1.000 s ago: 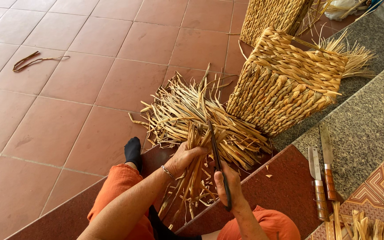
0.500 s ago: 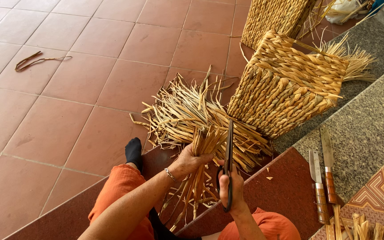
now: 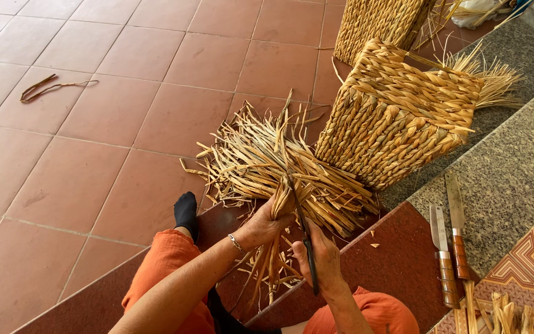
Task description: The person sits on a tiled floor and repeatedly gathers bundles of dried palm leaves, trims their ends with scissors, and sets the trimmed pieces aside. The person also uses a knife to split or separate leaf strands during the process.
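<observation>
At lower centre, our left hand [image 3: 261,226] grips the straw bundle [image 3: 279,204] while our right hand [image 3: 322,260] clamps the scissors [image 3: 304,238]. We'd best cut close and square.

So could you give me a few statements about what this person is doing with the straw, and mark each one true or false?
1. The right hand holds dark scissors. True.
2. The left hand grips a bundle of dried straw strips. True.
3. The woven basket stands on the person's lap. False: it lies tipped on the tiled floor, beyond the pile of loose straw.
4. Two wooden-handled knives lie on the step to the person's right. True.
5. The floor is covered in green carpet. False: it is reddish-brown tile.
6. The person wears blue trousers. False: the trousers are orange.
</observation>
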A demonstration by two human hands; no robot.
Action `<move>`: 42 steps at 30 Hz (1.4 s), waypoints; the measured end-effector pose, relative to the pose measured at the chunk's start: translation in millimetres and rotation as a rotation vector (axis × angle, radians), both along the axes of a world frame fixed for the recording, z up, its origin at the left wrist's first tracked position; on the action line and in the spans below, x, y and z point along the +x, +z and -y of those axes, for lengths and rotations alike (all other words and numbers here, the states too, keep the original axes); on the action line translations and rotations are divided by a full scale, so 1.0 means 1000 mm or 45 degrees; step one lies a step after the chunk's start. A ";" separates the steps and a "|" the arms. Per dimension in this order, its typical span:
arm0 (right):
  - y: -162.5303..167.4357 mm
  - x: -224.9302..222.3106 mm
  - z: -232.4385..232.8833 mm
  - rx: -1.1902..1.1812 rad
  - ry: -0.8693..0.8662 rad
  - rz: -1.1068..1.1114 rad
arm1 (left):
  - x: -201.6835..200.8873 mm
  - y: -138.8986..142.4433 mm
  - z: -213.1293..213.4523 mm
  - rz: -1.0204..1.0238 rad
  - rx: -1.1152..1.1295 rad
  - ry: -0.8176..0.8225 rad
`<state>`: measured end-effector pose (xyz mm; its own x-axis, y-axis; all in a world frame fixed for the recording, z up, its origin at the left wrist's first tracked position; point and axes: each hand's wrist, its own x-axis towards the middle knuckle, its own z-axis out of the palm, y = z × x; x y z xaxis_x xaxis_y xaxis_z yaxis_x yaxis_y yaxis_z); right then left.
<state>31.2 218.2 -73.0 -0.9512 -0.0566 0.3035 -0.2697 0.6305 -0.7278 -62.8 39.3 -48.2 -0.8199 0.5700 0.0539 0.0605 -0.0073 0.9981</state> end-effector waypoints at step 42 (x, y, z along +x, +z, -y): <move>0.004 0.004 -0.003 -0.398 0.092 0.124 | -0.006 0.030 0.010 0.580 -0.011 0.269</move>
<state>34.9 221.5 -68.7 -0.9734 -0.0435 0.2249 -0.2256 0.3543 -0.9075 -68.4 29.0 -17.9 -0.8566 0.3875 -0.3407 -0.3824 -0.0334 0.9234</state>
